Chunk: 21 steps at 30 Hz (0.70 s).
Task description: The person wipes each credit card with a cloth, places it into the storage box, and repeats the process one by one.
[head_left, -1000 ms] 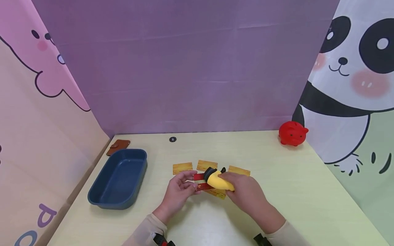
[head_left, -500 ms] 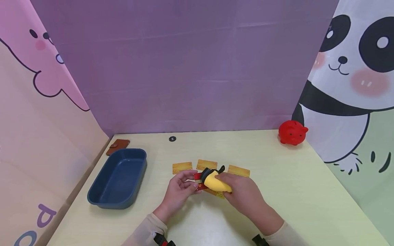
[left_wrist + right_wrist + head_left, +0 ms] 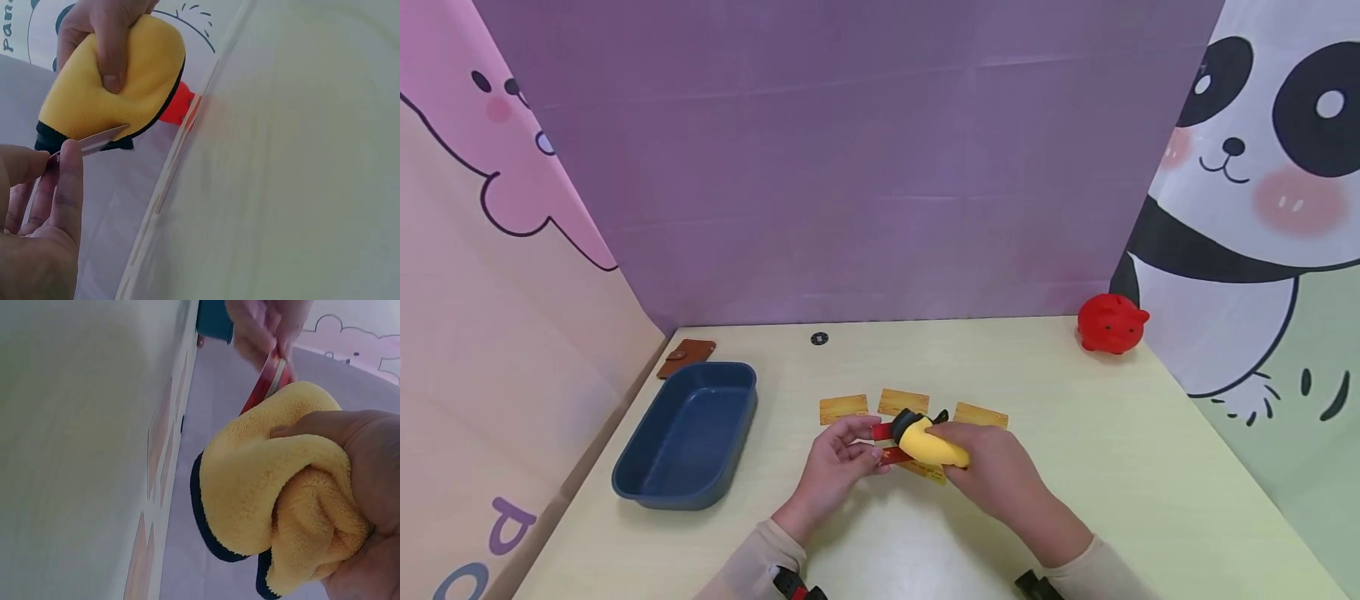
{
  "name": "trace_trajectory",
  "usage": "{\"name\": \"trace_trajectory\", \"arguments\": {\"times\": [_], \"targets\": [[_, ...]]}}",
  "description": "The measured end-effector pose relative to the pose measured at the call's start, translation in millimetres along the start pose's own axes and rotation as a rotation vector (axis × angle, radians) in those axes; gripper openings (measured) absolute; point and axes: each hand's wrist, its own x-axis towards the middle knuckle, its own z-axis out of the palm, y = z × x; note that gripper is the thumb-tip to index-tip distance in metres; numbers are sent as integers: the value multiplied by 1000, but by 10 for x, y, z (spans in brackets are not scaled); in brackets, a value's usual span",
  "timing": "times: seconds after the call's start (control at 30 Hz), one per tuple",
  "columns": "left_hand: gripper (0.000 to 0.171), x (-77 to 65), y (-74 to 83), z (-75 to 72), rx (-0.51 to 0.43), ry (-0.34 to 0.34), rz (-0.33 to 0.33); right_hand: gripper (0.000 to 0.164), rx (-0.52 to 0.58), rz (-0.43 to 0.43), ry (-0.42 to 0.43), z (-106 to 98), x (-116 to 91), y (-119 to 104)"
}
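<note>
My left hand (image 3: 838,462) pinches the edge of a thin red card (image 3: 895,456) between thumb and fingers, above the table. In the left wrist view the card (image 3: 94,140) appears nearly edge-on against the cloth. My right hand (image 3: 996,467) grips a bunched yellow cloth (image 3: 931,444) with a black border and holds it over the card, hiding its middle. In the right wrist view the plush cloth (image 3: 250,481) lies folded in the fingers, and the red card (image 3: 265,384) sticks out beyond it.
Several golden cards (image 3: 843,408) lie on the table (image 3: 1150,467) around the hands, one partly beneath them. A blue bin (image 3: 685,437) stands left, beside a brown leather wallet (image 3: 687,357). A dark round disc (image 3: 819,338) and a red piggy bank (image 3: 1112,323) are near the back edge.
My right hand moved the cloth left along the red card, then slightly back to the right. My left hand stayed almost still, keeping its pinch on the card.
</note>
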Motion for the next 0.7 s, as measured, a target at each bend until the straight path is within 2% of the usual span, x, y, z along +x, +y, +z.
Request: {"name": "trace_trajectory", "arguments": {"times": [0.13, 0.27, 0.43, 0.7], "targets": [[44, -13, 11, 31, -16, -8, 1, 48, 18, -19, -2, 31, -12, -53], [43, -19, 28, 54, -16, -7, 6, 48, -26, -38, 18, 28, -17, -72], [45, -15, 33, 39, -1, -8, 4, 47, -74, -16, 26, -15, -12, -45], [45, -11, 39, -20, 30, 42, 6, 49, -109, 1, 60, -78, -20, 83]]}}
